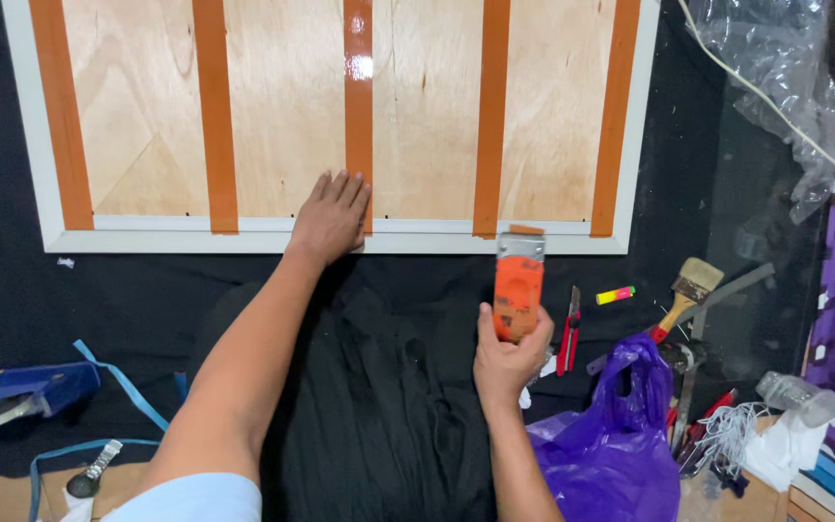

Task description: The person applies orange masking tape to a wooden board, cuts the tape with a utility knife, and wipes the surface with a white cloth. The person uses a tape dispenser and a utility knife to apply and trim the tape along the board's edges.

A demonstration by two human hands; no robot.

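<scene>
- Under my left hand (pixel 331 217): pale plywood panel (pixel 287 106), matt, grain showing, with glossy orange tape strips (pixel 358 87) (one glints).
- In my right hand (pixel 506 360): orange plastic tape dispenser (pixel 518 290), dull metal edge.
- Beneath both: matt black cloth (pixel 379 387).

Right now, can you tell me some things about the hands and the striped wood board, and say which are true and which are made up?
1. The left hand lies flat on the plywood board. True.
2. The right hand holds a paintbrush. False: its grip is around an orange tape dispenser; the paintbrush lies untouched on the black cloth.
3. Orange tape strips run up and down across the board. True.
4. The purple plastic bag sits on top of the board. False: it lies beside the right forearm, off the board.
5. The board has a white frame around it. True.
</scene>
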